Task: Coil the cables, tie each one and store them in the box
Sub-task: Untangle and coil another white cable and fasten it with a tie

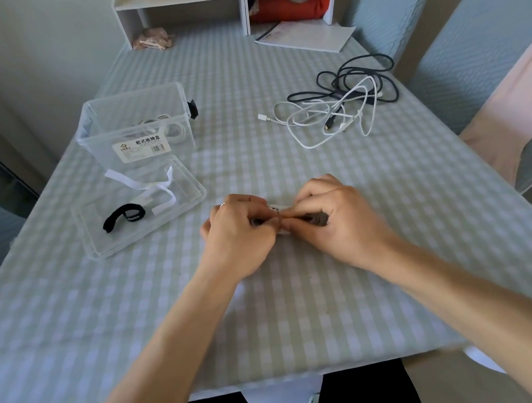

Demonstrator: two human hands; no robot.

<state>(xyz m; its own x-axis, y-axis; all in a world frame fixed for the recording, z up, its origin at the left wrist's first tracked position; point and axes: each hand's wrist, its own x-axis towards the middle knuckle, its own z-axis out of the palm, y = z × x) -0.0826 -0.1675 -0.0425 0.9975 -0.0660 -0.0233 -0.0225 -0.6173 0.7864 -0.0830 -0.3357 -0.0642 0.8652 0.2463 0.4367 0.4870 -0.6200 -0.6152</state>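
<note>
2 hands (289, 223) gripping coiled cable (317, 219), checked table (305, 313)

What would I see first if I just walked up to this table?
Two hands, left hand and right hand, meet mid-table, pinching a small dark cable bundle. A tangle of white and dark cables sprawls far right; a clear box stands far left.

Dark coiled cable (317, 219) mostly hidden inside both hands, perhaps under a white tie (275, 207).
</note>
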